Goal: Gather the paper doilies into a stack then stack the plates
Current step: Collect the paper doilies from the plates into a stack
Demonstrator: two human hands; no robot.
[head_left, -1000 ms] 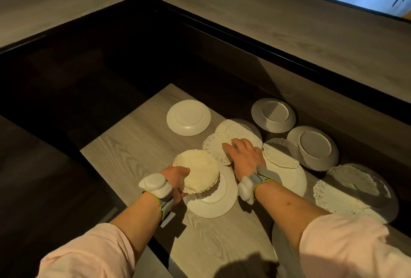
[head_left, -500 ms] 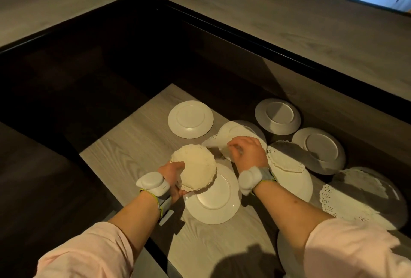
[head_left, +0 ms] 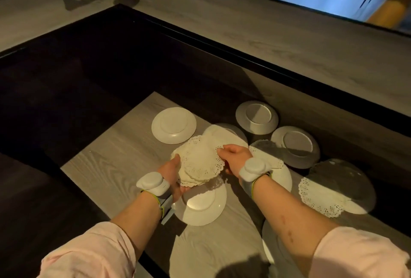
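On table (head_left: 115, 166), seven plates, two hands gripping doily stack (head_left: 198, 162)

At frame centre, both hands hold a small stack of doilies (head_left: 198, 162) above a bare plate (head_left: 200, 204) — the left hand (head_left: 172, 175) cups its lower-left edge, the right hand (head_left: 233, 157) pinches the top doily's right rim. Another doily (head_left: 320, 197) lies on a plate at lower right. More plates sit on the wood-grain surface (head_left: 106, 166) toward the upper right.
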